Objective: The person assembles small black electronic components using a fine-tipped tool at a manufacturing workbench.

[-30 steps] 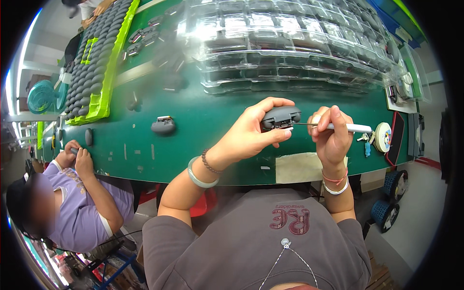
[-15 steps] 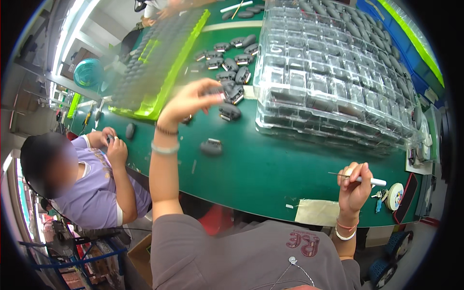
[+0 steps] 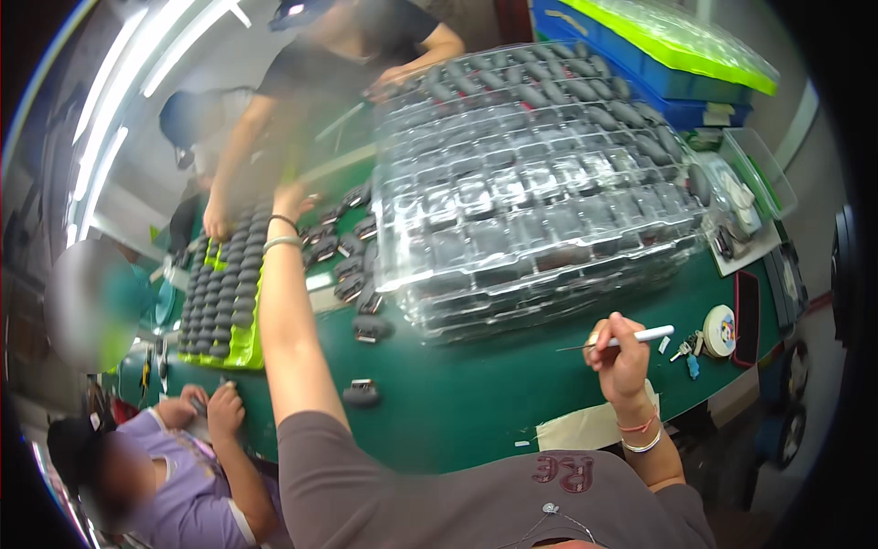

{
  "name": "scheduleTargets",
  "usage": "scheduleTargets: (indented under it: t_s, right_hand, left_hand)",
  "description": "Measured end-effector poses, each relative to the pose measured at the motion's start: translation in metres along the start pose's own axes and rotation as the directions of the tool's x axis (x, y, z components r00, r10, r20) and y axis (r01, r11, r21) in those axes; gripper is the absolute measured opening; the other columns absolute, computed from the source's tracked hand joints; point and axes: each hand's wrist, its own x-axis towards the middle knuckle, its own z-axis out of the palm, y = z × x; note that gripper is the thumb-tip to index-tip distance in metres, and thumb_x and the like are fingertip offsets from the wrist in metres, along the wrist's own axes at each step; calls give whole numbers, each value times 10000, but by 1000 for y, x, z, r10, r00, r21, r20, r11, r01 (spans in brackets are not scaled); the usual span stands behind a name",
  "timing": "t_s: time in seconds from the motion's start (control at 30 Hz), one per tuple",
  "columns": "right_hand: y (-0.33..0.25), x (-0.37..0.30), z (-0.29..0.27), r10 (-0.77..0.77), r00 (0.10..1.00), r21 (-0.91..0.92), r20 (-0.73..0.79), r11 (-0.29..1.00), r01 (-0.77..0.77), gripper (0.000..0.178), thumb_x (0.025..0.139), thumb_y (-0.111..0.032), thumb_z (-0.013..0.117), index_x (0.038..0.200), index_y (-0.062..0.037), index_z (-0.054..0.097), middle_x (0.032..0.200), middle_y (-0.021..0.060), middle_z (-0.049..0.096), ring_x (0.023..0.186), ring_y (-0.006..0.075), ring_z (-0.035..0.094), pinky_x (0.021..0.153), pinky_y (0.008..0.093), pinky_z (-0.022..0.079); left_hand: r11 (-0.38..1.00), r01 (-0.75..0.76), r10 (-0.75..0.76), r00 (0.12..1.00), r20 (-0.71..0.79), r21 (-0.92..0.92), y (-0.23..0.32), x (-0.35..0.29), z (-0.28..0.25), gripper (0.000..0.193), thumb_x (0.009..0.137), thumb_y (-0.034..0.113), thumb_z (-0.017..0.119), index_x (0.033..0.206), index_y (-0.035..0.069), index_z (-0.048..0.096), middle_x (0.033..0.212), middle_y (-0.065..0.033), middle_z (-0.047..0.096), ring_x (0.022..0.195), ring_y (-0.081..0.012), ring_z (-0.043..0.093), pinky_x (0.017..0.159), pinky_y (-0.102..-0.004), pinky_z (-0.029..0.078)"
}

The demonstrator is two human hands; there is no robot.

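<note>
Landmark: the stack of clear trays [image 3: 540, 183] on the green table [image 3: 476, 403].

Left hand [image 3: 291, 199]: arm stretched far out to the left of the stack, reaching over the loose dark parts [image 3: 338, 247] scattered there. The hand is blurred; whether it is open or grasping cannot be told. Bracelets sit on the wrist.

Right hand [image 3: 617, 352]: in front of the stack's right end, near the table's front edge, fingers closed around a white-handled tool [image 3: 631, 339]. The tool lies roughly level, thin tip pointing left, clear of the stack.

Two more dark parts [image 3: 370, 328] lie on the table just before the stack's left corner, one nearer the front edge. A tape roll [image 3: 720, 330] rests right of the tool. A green tray of dark parts [image 3: 224, 302] stands well left of the stack. Another person's hands [image 3: 215, 407] work at the lower left; a further person [image 3: 366, 55] leans in behind the stack.
</note>
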Motion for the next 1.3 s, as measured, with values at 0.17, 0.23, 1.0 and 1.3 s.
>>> scheduleTargets:
  t_s: [0.17,0.23,1.0,1.3]
  right_hand:
    - [-10,-10,8,65,992,11,110,998,-67,389,879,-192,424,550,6,488,555,94,494,446,129,454,406,227,360]
    - [-11,-14,12,88,986,-7,139,996,-88,392,880,-192,420,554,12,498,575,94,502,467,129,465,419,227,364]
    - [-14,-16,6,24,989,1,145,1000,-24,384,882,-204,434,571,8,511,567,78,508,485,122,467,429,230,362]
    - [-17,-21,8,11,992,42,122,999,-16,378,880,-200,438,570,3,516,566,74,511,481,121,465,426,227,354]
  left_hand:
    - [780,-620,579,766,280,83,123,-67,51,269,796,186,603,1024,45,579,886,-47,609,756,-147,591,619,-259,488]
    - [463,-886,794,430,429,30,166,-98,94,311,770,188,634,1030,28,574,938,-59,613,842,-135,578,746,-285,468]
    - [-88,-943,622,201,757,322,214,-170,235,505,652,9,637,1137,106,531,1039,-156,518,996,-309,507,860,-374,419]
    - [753,-654,548,570,612,-65,216,-201,178,197,741,62,613,928,9,581,911,-106,566,801,-210,578,715,-316,492]
